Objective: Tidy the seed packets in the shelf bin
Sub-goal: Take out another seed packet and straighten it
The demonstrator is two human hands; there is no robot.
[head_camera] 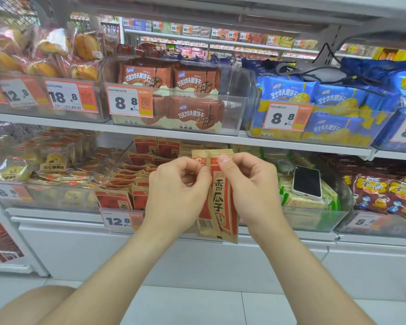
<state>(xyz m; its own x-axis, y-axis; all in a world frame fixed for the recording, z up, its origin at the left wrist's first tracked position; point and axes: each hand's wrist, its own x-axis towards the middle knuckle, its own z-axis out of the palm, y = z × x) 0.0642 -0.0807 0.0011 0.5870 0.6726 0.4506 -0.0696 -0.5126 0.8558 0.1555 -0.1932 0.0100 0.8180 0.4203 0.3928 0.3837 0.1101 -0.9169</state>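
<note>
Left hand point(174, 193) and right hand point(251, 191) pinch seed packets point(220, 198), long axis vertical.

Bright, even store light from overhead, soft shadows, slight overall blur, wide-angle bending and smearing toward the edges.

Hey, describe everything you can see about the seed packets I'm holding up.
The seed packets look like two slim brown paper pouches, overlapped, with a red stripe, black characters, and a barcode low on the one behind. They are upright in the air in front of the clear bin, touching no shelf. The left hand and right hand both pinch them near the top edge.
</note>
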